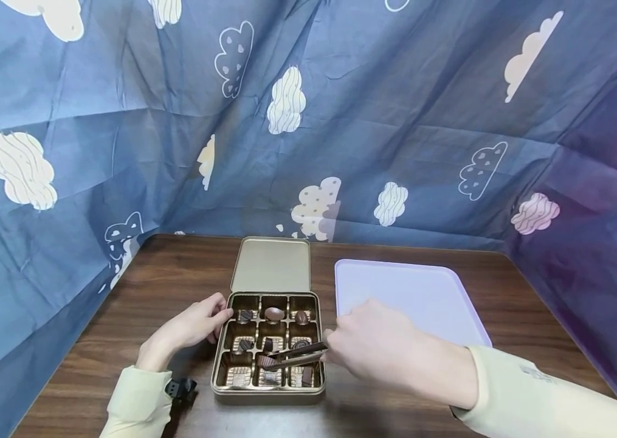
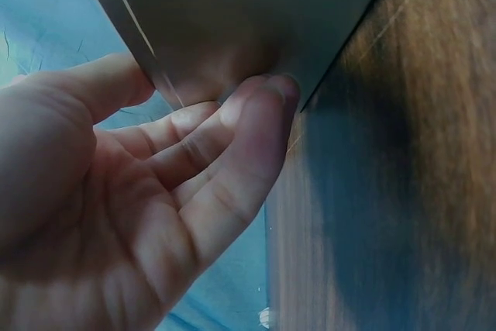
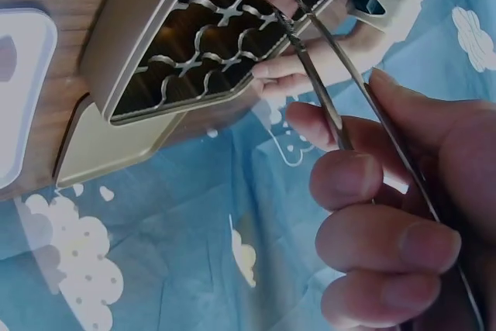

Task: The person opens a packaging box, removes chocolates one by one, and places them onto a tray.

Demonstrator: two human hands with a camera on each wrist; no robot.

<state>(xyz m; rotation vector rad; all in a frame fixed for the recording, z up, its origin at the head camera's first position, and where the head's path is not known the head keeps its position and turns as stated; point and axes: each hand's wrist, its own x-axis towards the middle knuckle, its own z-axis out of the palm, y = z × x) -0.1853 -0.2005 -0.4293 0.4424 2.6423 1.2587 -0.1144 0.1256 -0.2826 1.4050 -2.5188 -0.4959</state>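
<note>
A gold tin (image 1: 268,396) with a gold divided insert stands with its lid (image 1: 272,264) folded back. Dark chocolates lie in several compartments, among them an oval one (image 1: 274,314) at the back middle. My left hand (image 1: 190,322) holds the tin's left side, thumb at the rim and fingertips against the outer wall (image 2: 232,29). In my right hand (image 1: 379,344) is a pair of slim metal tongs (image 3: 318,75), pinched between thumb and fingers. The tongs' tips meet a ridged brown chocolate (image 1: 267,361) at the front middle compartment.
A pale lilac tray (image 1: 396,286) lies right of the tin on the dark wooden table (image 1: 177,267). Blue cloth with cloud prints (image 1: 396,140) hangs around the table's back and sides. A black wrist device (image 1: 179,388) sits at the left cuff.
</note>
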